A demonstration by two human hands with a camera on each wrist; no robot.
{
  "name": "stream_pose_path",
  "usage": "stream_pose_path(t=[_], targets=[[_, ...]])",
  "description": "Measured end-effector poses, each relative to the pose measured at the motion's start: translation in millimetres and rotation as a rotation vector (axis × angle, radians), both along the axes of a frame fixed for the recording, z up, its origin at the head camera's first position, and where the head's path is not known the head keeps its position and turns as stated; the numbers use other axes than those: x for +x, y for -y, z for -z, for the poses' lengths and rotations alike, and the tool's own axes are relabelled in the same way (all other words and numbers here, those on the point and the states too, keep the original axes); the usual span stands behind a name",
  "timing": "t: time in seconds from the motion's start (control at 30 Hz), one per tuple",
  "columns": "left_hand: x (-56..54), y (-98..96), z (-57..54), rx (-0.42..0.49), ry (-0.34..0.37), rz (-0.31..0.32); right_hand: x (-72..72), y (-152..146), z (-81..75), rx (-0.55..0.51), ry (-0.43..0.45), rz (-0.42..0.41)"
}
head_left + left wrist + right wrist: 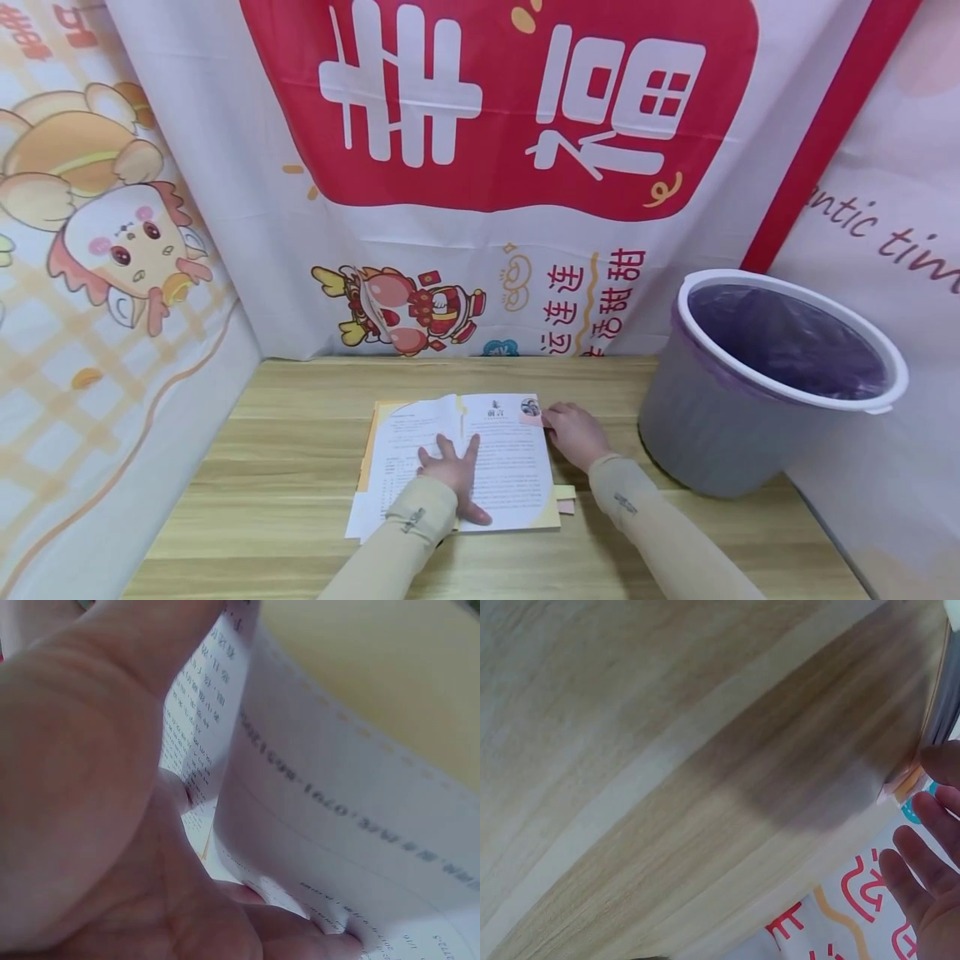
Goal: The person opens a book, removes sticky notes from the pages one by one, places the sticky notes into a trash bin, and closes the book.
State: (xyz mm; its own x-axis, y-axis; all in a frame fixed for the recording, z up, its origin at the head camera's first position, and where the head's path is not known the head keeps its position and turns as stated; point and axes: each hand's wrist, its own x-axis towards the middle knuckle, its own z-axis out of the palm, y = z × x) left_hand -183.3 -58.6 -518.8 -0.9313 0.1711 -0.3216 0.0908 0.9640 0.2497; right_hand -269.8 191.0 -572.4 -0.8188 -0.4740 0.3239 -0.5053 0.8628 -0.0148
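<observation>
An open book lies on the wooden table, its pages white with printed text. My left hand presses on it near the centre fold, fingers spread. In the left wrist view that hand lies against the pages, and one printed page stands curved beside it. At the upper right page edge, my right hand pinches a pink sticky tab between thumb and finger, beside a small round picture. The right wrist view shows this hand at the book's edge, its other fingers loosely extended.
A grey bin with a purple liner stands right of the book. Yellow and pink tabs stick out at the book's lower right. Printed cloth hangs behind the wooden table and on both sides.
</observation>
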Motion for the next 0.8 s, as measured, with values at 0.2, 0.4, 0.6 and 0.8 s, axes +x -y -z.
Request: stream_pose_path(t=[0.2, 0.4, 0.6, 0.8], targets=[[-0.3, -1.2, -1.1, 0.005, 0.009, -0.012, -3.7, -1.3, 6.4, 0.016, -0.07, -0.036], [-0.7, -0.2, -4.5, -0.001, 0.017, -0.002, -7.1, -3.4, 7.6, 0.06, -0.084, -0.021], [-0.8, -0.3, -6.8, 0.007, 0.014, 0.009, -9.2, -4.2, 4.8, 0.073, -0.077, 0.002], [0.1, -0.4, -4.5, -0.001, 0.01, 0.009, -9.0, -1.2, -3.8, -0.002, -0.042, 0.062]])
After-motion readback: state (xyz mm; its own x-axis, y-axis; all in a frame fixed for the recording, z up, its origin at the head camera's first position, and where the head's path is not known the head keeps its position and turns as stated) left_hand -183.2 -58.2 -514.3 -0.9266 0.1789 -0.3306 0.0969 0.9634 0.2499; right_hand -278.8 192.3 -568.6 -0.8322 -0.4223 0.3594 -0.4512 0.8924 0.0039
